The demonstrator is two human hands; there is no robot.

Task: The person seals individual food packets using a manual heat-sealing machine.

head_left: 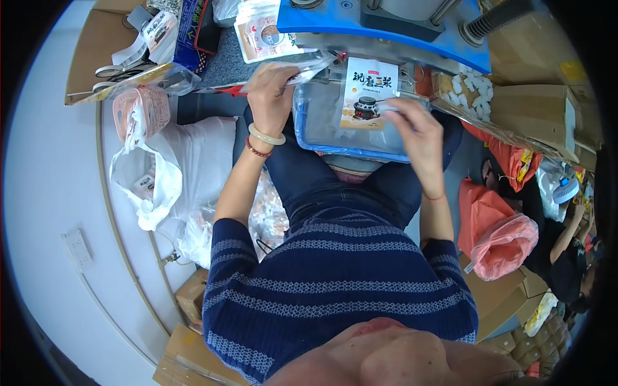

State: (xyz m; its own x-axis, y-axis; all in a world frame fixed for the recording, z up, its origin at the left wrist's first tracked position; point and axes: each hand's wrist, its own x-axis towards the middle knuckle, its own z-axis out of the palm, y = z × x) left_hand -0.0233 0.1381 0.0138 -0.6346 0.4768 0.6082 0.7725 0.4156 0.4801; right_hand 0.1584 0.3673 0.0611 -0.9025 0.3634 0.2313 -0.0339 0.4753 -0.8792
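Observation:
My left hand (270,90), with a pale bangle and a red bead bracelet at the wrist, is closed on a crumpled clear plastic bag (312,67). My right hand (417,128) is pinched at the lower right of a white printed packet (371,80). A small whitish bit shows at its fingertips, too small to name. The packet bears dark lettering and a picture of a dark stone mill. It lies face up over a clear bin with a blue rim (353,152), which is above my lap.
A blue machine (386,26) with a spring stands just beyond the bin. More printed packets (267,35) lie at the back. Scissors (116,72) sit at the left. White pieces (470,93) and a cardboard box (528,116) are at the right. Another person's arm (568,235) shows at far right.

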